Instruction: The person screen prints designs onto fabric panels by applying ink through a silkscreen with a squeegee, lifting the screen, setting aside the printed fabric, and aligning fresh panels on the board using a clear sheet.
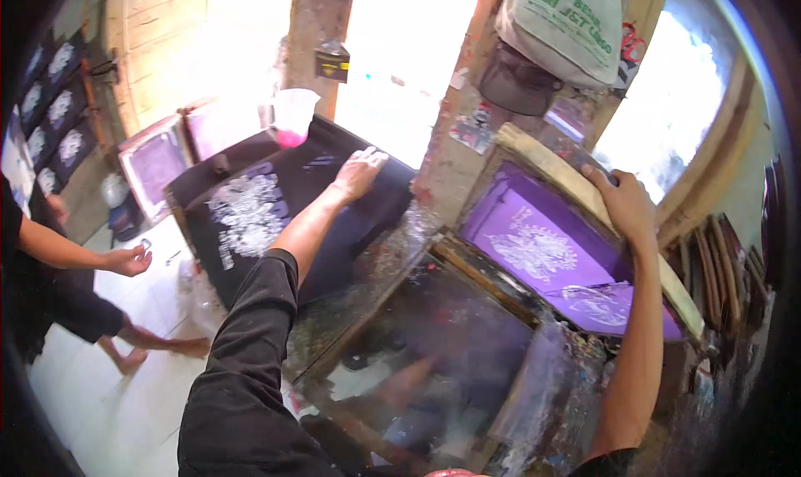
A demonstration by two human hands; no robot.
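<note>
Nearest us, at the lower left of the frame, we see a loose black sleeve (246, 368), and at the lower centre a dark, glossy rectangular panel (455, 335) full of blurred reflections. Beyond it, right of centre, a purple screen in a pale wooden frame (505, 214) stands tilted, two whitish designs on its face. Our right hand (627, 206) is clamped on its upper wooden rail, fingers bent over the edge. Left of centre lies a broad black sheet (304, 185) bearing a dense white printed pattern (246, 217); our left hand (360, 175) rests at its far edge, fingers close together (whether they pinch it, we cannot tell). At the left edge we find a barefoot person in dark clothes (50, 268). Farther up stands a white plastic tub with pink contents (294, 114); at the upper right hang a dark cap (519, 80) and an off-white bag with green print (563, 30).
</note>
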